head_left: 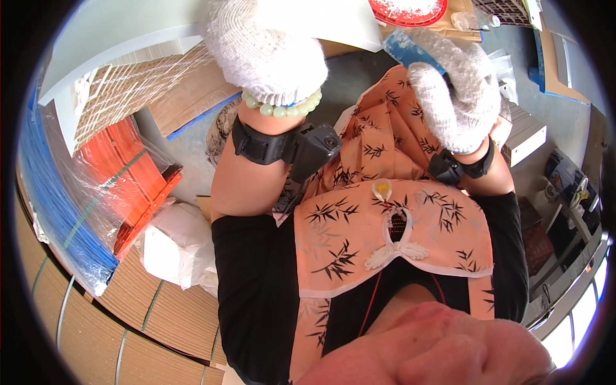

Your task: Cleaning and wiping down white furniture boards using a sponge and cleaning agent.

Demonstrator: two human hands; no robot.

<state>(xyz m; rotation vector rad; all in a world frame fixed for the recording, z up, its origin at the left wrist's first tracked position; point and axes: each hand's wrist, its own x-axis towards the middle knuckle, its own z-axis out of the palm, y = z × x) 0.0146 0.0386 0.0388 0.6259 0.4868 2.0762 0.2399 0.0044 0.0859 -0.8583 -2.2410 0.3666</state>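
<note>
My left hand (266, 54), in a white knitted glove, is at the upper edge beside a large white panel (147, 29). Glare and the picture's edge hide its fingertips, so I cannot tell whether it grips the panel. My right hand (459, 96), in the same kind of glove, is closed around a flat blue piece (414, 50) with a scuffed surface. That piece sticks out toward the upper left, past the thumb. A white edge, bright with glare, lies between my hands.
A red tray (410, 14) of white bits sits at the top on brown cardboard. At the left are a woven rack (138, 90), red plastic parts (122, 167) in clear wrap, and strapped cardboard stacks (173, 314). A white box (527, 138) stands at the right.
</note>
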